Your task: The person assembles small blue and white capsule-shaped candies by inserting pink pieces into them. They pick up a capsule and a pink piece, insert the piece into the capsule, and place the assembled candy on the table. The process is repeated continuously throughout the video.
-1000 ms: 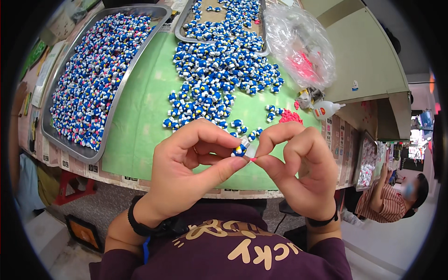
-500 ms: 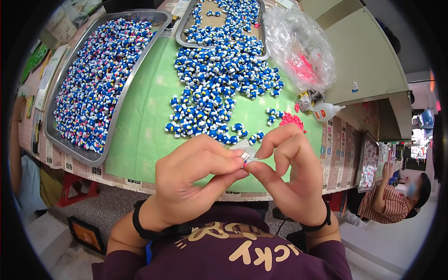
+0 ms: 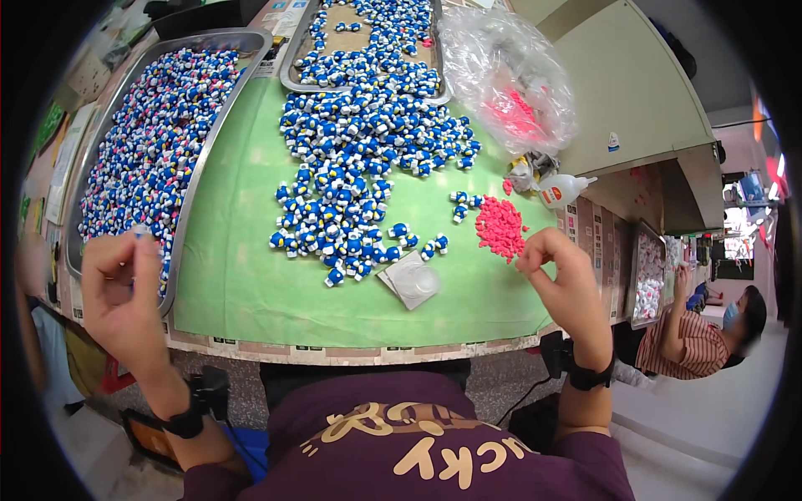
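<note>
At the near right edge of the left metal tray point(image 3: 185, 179), my left hand point(image 3: 125, 288) pinches a small figure point(image 3: 142, 231), of which only a pale end shows above the fingertips. Blue-and-white figures, many with pink parts, fill that tray. My right hand point(image 3: 568, 280) is at the right, thumb and forefinger closed beside a heap of small pink pieces point(image 3: 499, 227); anything between them is too small to make out. Loose blue-and-white figures point(image 3: 334, 204) are piled mid-table. In front of them lies a pale square pad point(image 3: 399, 280) with a clear round dish point(image 3: 423, 284) on it.
A second metal tray point(image 3: 292, 83) of figures stands at the back. Right of it are a clear plastic bag point(image 3: 510, 75) with pink pieces, a white squeeze bottle point(image 3: 561, 190) and a cabinet point(image 3: 626, 108). A masked person point(image 3: 693, 342) sits far right; another person's arm is at the left edge.
My hands have parted from above the pad. The left went to the left tray with the figure; the right moved right to the pink heap. The pad and dish are now uncovered.
</note>
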A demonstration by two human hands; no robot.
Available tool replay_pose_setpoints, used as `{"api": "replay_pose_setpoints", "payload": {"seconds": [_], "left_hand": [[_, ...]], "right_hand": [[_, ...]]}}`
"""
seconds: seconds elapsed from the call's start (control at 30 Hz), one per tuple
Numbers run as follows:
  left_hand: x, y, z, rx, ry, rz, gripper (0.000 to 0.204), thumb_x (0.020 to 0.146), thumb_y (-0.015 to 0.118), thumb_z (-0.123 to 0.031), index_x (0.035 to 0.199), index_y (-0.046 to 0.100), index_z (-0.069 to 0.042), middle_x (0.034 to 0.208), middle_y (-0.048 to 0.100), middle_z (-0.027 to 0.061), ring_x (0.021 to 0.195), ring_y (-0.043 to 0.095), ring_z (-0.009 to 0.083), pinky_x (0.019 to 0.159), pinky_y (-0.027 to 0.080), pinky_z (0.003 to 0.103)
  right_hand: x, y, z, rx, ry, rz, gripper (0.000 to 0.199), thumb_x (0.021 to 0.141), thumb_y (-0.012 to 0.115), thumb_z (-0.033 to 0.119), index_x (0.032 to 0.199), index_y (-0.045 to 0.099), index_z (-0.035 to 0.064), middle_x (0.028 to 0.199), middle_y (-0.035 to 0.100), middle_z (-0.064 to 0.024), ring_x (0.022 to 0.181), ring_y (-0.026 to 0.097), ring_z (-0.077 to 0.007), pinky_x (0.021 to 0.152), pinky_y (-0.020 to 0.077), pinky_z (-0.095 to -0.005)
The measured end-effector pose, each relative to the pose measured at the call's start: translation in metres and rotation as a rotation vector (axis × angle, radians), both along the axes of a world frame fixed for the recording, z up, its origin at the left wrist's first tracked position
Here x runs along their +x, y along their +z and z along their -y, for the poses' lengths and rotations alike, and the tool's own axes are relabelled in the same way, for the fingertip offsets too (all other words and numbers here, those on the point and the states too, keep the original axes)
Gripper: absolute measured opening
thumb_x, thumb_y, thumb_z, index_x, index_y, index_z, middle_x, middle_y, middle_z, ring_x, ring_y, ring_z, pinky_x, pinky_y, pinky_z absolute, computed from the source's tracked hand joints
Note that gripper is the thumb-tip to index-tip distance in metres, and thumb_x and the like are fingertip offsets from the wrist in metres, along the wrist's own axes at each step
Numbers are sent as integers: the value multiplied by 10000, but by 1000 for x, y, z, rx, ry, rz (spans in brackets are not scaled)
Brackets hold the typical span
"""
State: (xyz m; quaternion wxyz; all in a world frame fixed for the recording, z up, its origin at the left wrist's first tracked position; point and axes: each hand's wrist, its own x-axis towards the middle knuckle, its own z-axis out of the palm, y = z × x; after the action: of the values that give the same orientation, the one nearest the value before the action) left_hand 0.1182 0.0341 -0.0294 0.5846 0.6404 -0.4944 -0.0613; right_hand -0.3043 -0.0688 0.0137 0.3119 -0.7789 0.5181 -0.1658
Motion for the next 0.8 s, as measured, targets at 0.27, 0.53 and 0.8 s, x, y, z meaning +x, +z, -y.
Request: {"api": "replay_pose_setpoints", "payload": {"seconds": [0.27, 0.53, 0.8], "left_hand": [[-35, 11, 14, 136, -28, 73, 164, 864, 681, -8, 1022, 656, -47, 973, 619, 1, 701, 509, 37, 568, 399, 174], [-104, 9, 22, 438, -675, 314, 190, 780, 713, -32, 935, 604, -24, 907, 552, 109, 807, 588, 294, 677, 486, 379], [-105, 2, 19, 409, -676, 386, 156, 781, 672, 41, 924, 636, -8, 910, 580, 103, 750, 600, 257, 644, 488, 346]], "right_hand": [[2, -24, 1, -136, -9, -108, 143, 776, 579, -95, 825, 485, 1, 758, 533, -141, 682, 553, -298, 620, 448, -358], [7, -23, -7, -153, 20, -178, 163, 762, 583, -95, 808, 467, 10, 767, 522, -142, 689, 533, -311, 629, 444, -361], [42, 10, -18, -97, 104, 277, 248, 811, 604, -135, 795, 433, 44, 876, 586, -85, 778, 554, -166, 726, 454, -294]]}}
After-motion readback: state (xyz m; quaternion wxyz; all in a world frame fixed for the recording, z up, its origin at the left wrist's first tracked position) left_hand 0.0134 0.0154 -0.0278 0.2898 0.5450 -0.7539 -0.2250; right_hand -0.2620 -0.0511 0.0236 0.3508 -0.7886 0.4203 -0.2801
